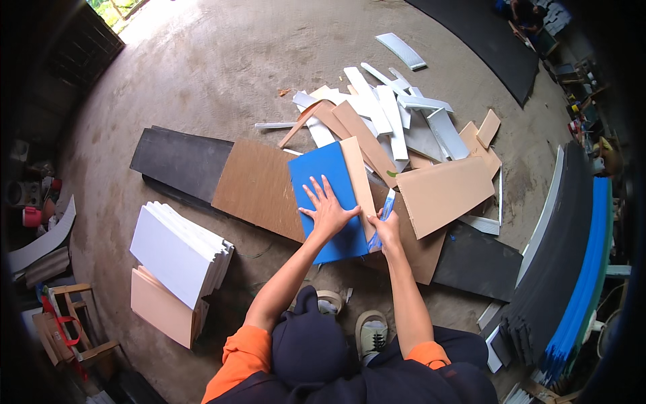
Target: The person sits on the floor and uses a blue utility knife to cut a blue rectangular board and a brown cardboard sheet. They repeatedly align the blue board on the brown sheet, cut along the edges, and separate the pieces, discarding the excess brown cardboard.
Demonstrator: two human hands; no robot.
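My left hand [328,210] lies flat with its fingers spread on a blue rectangular sheet [313,165], pressing it down. The blue sheet rests over a tan sheet [356,168], whose strip shows along the right edge. In my right hand [386,232] is a blue cutter knife [388,204], its pale end pointing away from me, beside the tan strip. Whether its blade touches the sheet cannot be made out. Both sheets lie across a brown board [256,185] on the floor.
White and tan offcuts [390,114] lie heaped beyond the sheets. A loose tan panel [444,192] sits to the right. Stacked white sheets [171,249] and tan sheets [161,303] are at left. Black and blue sheets [579,249] line the right side. Another person [528,17] is far right.
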